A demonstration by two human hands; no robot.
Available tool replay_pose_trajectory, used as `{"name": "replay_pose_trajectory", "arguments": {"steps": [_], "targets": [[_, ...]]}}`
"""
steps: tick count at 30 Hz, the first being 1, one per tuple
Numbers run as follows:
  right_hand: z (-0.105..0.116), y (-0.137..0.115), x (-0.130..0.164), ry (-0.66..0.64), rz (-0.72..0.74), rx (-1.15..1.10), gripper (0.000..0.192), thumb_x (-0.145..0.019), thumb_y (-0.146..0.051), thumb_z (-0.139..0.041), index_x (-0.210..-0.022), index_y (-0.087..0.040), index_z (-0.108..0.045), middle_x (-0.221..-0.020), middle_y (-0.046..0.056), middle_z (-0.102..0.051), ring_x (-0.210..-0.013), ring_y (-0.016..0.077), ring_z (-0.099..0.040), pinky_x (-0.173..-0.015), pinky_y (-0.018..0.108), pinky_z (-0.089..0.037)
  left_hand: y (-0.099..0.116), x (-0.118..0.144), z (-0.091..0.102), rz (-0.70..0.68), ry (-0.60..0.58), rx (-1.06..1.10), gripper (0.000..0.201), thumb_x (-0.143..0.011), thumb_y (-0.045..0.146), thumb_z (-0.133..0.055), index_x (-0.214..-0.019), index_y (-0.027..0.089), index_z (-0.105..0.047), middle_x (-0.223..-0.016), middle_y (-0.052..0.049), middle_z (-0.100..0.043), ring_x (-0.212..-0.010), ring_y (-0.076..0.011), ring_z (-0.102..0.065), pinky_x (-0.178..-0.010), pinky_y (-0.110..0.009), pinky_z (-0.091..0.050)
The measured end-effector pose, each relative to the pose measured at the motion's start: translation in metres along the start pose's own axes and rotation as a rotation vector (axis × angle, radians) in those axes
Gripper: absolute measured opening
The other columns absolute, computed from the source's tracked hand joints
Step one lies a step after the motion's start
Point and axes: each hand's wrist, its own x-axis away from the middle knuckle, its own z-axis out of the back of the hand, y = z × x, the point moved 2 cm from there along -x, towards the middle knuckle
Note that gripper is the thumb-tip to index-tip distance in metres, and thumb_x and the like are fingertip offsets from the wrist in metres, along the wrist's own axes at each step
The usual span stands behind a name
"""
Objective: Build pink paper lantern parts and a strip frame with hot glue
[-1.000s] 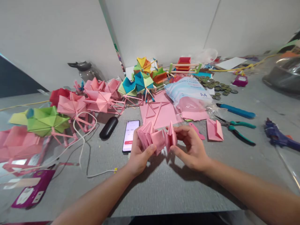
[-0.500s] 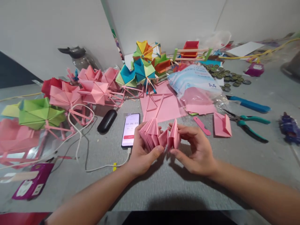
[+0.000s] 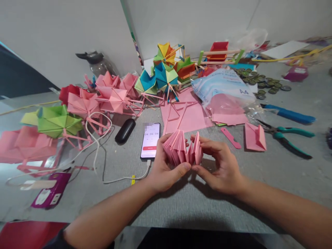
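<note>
Between my two hands is a bundle of folded pink paper pieces, their pleats standing on edge over the grey table. My left hand wraps round the thicker left part, thumb along the lower front. My right hand pinches the right-hand folds between thumb and fingers. Both thumb tips lie close together at the bundle's bottom. A separate folded pink paper piece lies to the right, and a pink flat tool with a notched end rests just left of it.
A phone with a timer is left of my hands, its white cable looping across the table. Folded paper flowers line the back left. Pliers, a copy-paper pack and coins are right. A black case lies near the phone.
The right-hand folds have come nearer the left part, so the gap between them is narrower. The whole view has shifted, and the table things appear farther right.
</note>
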Motion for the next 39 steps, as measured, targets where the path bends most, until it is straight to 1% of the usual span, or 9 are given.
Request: {"name": "replay_pose_trajectory", "arguments": {"steps": [3, 6, 13, 20, 24, 28, 31, 35, 39], "targets": [[-0.001, 0.0, 0.0, -0.023, 0.01, -0.01, 0.059, -0.094, -0.035, -0.084, -0.144, -0.029, -0.053, -0.149, 0.018, -0.068, -0.136, 0.0346, -0.071, -0.103, 0.051, -0.068, 0.002, 0.0, -0.001, 0.001, -0.01, -0.015, 0.074, -0.09, 0.041, -0.09, -0.144, 0.034, -0.041, -0.136, -0.008, -0.063, -0.12, -0.0239, -0.069, -0.106, -0.043, -0.057], [-0.003, 0.001, 0.001, -0.031, -0.014, -0.052, 0.056, -0.095, -0.039, -0.083, -0.142, -0.029, -0.055, -0.151, 0.018, -0.068, -0.135, 0.0337, -0.071, -0.098, 0.048, -0.07, 0.004, -0.001, -0.001, -0.01, -0.008, -0.021, 0.074, -0.09, 0.04, -0.09, -0.145, 0.034, -0.041, -0.137, -0.008, -0.063, -0.121, -0.0239, -0.068, -0.108, -0.044, -0.056], [-0.003, 0.003, 0.001, -0.046, 0.006, -0.037, 0.056, -0.095, -0.044, -0.084, -0.141, -0.028, -0.057, -0.15, 0.018, -0.069, -0.135, 0.035, -0.071, -0.097, 0.049, -0.07, 0.004, 0.001, -0.001, -0.039, 0.001, -0.05, 0.07, -0.09, 0.034, -0.09, -0.144, 0.034, -0.044, -0.134, -0.006, -0.064, -0.117, -0.021, -0.068, -0.104, -0.037, -0.057], [-0.001, 0.003, -0.001, -0.067, 0.026, 0.006, 0.055, -0.096, -0.047, -0.082, -0.141, -0.028, -0.055, -0.151, 0.018, -0.068, -0.137, 0.0347, -0.07, -0.103, 0.052, -0.068, 0.004, 0.0, -0.001, -0.038, -0.01, -0.073, 0.072, -0.091, 0.037, -0.088, -0.146, 0.032, -0.042, -0.138, -0.009, -0.064, -0.122, -0.0248, -0.068, -0.108, -0.043, -0.055], [0.0, 0.001, -0.003, -0.09, 0.069, 0.053, 0.056, -0.098, -0.051, -0.079, -0.143, -0.028, -0.054, -0.151, 0.018, -0.068, -0.134, 0.0334, -0.072, -0.098, 0.048, -0.069, 0.002, 0.001, 0.002, -0.054, -0.036, -0.132, 0.07, -0.093, 0.039, -0.086, -0.148, 0.033, -0.042, -0.14, -0.01, -0.062, -0.124, -0.0257, -0.065, -0.11, -0.045, -0.053], [0.0, 0.0, -0.005, -0.101, 0.092, 0.109, 0.056, -0.1, -0.055, -0.075, -0.144, -0.027, -0.053, -0.153, 0.019, -0.068, -0.132, 0.0319, -0.074, -0.096, 0.044, -0.07, -0.001, 0.003, 0.003, -0.074, -0.082, -0.212, 0.066, -0.098, 0.046, -0.079, -0.152, 0.032, -0.042, -0.146, -0.012, -0.056, -0.132, -0.0302, -0.059, -0.117, -0.052, -0.048], [-0.002, 0.0, -0.004, -0.113, 0.074, 0.118, 0.056, -0.1, -0.057, -0.074, -0.143, -0.028, -0.054, -0.154, 0.018, -0.067, -0.133, 0.0318, -0.073, -0.098, 0.044, -0.069, -0.004, 0.005, 0.004, -0.083, -0.134, -0.232, 0.065, -0.103, 0.047, -0.072, -0.157, 0.033, -0.038, -0.149, -0.012, -0.052, -0.136, -0.0311, -0.055, -0.12, -0.056, -0.045], [-0.003, 0.0, -0.002, -0.139, 0.023, 0.124, 0.059, -0.098, -0.062, -0.074, -0.144, -0.03, -0.055, -0.154, 0.015, -0.068, -0.133, 0.0333, -0.073, -0.098, 0.045, -0.069, -0.006, 0.007, 0.006, -0.094, -0.153, -0.289, 0.064, -0.106, 0.048, -0.067, -0.159, 0.033, -0.035, -0.157, -0.013, -0.045, -0.144, -0.0321, -0.048, -0.126, -0.059, -0.038], [-0.003, 0.001, -0.001, -0.18, -0.015, 0.115, 0.06, -0.098, -0.061, -0.074, -0.147, -0.031, -0.055, -0.16, 0.014, -0.063, -0.136, 0.0332, -0.071, -0.1, 0.045, -0.069, -0.003, 0.007, 0.005, -0.083, -0.198, -0.283, 0.064, -0.108, 0.05, -0.062, -0.162, 0.033, -0.033, -0.155, -0.013, -0.048, -0.142, -0.0311, -0.05, -0.126, -0.057, -0.039]]}}
